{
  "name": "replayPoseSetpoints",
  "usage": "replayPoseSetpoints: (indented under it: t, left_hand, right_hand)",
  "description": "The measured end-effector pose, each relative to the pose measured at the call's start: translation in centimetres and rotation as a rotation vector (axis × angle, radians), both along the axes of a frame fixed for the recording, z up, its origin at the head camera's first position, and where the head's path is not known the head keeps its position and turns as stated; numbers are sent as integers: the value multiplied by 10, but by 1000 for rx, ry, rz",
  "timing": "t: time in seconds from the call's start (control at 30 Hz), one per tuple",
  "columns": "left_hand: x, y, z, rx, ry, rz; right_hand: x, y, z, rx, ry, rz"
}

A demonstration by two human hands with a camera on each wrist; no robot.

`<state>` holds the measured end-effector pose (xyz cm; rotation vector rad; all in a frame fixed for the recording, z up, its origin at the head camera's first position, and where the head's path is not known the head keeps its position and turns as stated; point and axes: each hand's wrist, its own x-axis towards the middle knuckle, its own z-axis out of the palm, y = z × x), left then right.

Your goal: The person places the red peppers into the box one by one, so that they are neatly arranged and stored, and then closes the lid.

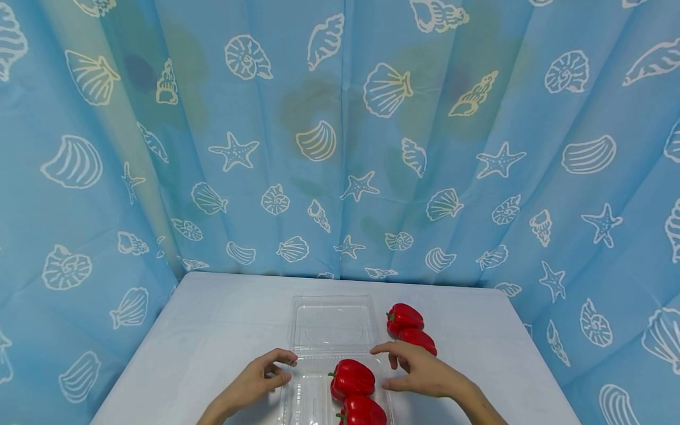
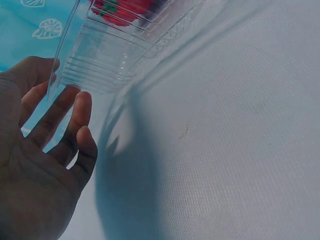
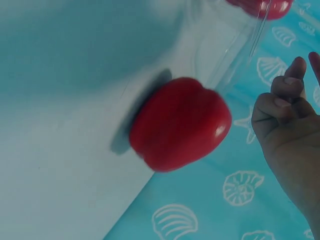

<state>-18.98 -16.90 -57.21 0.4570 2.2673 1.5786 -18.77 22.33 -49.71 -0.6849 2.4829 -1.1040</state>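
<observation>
A clear plastic clamshell box point(image 1: 310, 392) lies unfolded on the table, its lid point(image 1: 334, 321) laid back behind the base. Inside the base, on the right side, sit two red bell peppers, a rear one point(image 1: 353, 379) and a front one point(image 1: 363, 411). My left hand point(image 1: 255, 381) is at the base's left rim, fingertips close to the plastic and loosely bent; contact is hard to tell. My right hand point(image 1: 425, 372) hovers by the right rim with bent fingers and nothing held. In the right wrist view, a red pepper point(image 3: 180, 125) rests on the table outside the box.
Two more red bell peppers, one behind point(image 1: 405, 319) and one nearer point(image 1: 418, 340) partly covered by my right hand, lie right of the lid. A white table point(image 1: 223, 319) carries everything. Blue shell-print curtains point(image 1: 340, 206) enclose its back and sides.
</observation>
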Motion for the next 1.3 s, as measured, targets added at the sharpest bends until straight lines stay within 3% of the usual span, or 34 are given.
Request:
replayPoseSetpoints:
  t: [0.2,0.4,0.6,0.97,1.3]
  left_hand:
    - [1,1,2,-18,6,5]
    - [-1,0,-3,-7,-5,6]
    - [-1,-1,-5,8,-15,6]
    - [-1,-1,-2,-11,-8,6]
    - [-2,-1,-3,0,-26,8]
  right_hand:
    - [-7,13,-2,26,53,-68]
    - [-14,23,1,24,102,-110]
    - [-21,34,-2,34,103,-231]
    - [-32,51,-17,45,107,-359]
    - [-35,57,-27,152,74,-406]
